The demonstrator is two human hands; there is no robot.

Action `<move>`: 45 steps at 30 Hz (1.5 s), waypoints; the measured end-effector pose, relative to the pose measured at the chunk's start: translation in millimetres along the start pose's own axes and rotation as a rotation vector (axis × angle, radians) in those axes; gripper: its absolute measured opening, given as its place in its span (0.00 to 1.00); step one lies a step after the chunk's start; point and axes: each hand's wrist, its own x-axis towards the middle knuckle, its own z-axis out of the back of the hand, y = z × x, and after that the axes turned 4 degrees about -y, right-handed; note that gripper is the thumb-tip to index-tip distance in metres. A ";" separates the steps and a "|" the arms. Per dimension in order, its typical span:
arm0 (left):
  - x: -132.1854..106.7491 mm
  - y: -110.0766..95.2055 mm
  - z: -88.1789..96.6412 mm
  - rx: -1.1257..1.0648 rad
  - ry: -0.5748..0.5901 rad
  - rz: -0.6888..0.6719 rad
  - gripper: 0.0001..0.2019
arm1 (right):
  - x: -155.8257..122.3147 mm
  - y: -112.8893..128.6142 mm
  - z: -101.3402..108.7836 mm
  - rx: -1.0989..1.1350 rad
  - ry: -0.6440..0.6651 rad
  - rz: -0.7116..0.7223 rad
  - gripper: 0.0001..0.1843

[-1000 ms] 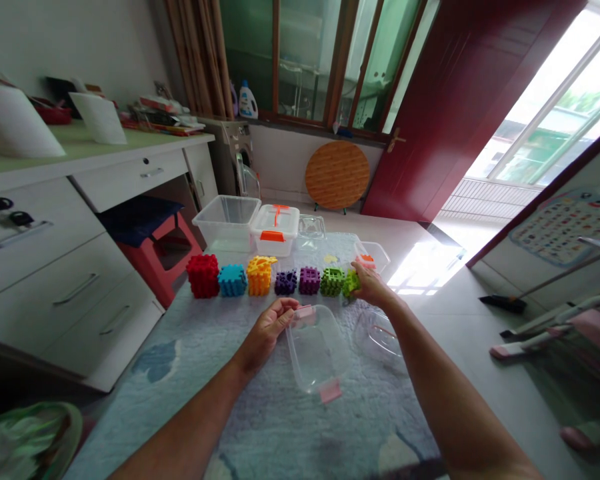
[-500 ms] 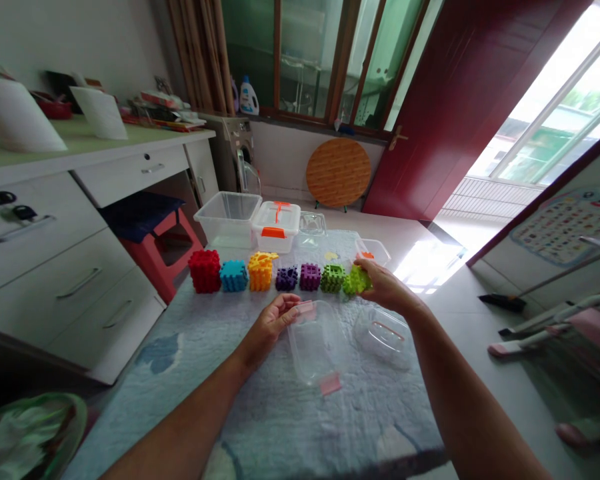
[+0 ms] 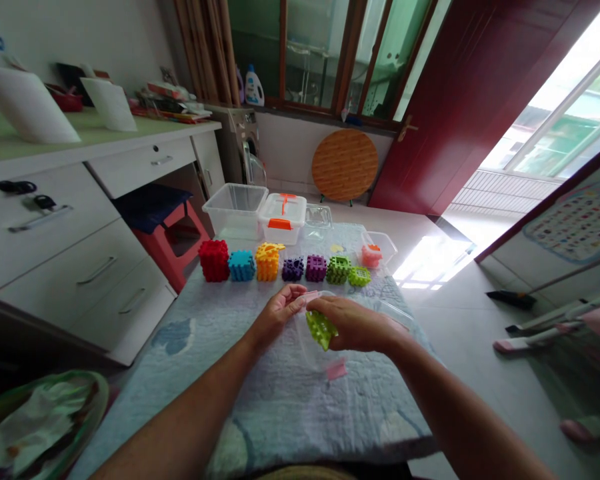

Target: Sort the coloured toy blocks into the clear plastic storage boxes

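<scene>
My right hand (image 3: 353,323) is closed round a light green block piece (image 3: 321,329) and holds it over a small clear box with pink clasps (image 3: 330,365) on the pale blue cloth (image 3: 280,407). My left hand (image 3: 279,312) pinches the far left rim of that box. Beyond my hands stands a row of toy block cubes: red (image 3: 214,259), blue (image 3: 241,265), orange (image 3: 267,261), two purple (image 3: 304,269), green (image 3: 338,269), and a flat light green piece (image 3: 359,276).
At the far edge of the cloth stand an open clear bin (image 3: 235,209), a lidded box with orange latches (image 3: 283,219), a small clear tub (image 3: 318,220) and a small box holding pink pieces (image 3: 375,251). White drawers (image 3: 80,253) and a red stool (image 3: 173,230) are at left.
My right hand lifted the light green piece from the right end of the row and brought it back over the clear box. My left hand stayed on the rim.
</scene>
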 end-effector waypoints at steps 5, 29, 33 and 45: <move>-1.4 -1.8 0.9 0.016 0.017 -0.010 0.17 | 13.7 -2.5 -22.9 -0.252 0.059 0.044 0.25; -0.5 1.3 1.3 0.020 0.029 -0.009 0.17 | 29.3 8.4 -12.1 -0.323 0.353 0.028 0.18; -0.8 -0.1 0.4 0.022 0.031 -0.010 0.17 | 27.0 8.8 -11.9 -0.344 0.330 0.005 0.16; 1.6 4.3 2.2 0.009 0.038 -0.018 0.17 | 5.8 -1.9 17.5 -0.085 -0.020 -0.038 0.16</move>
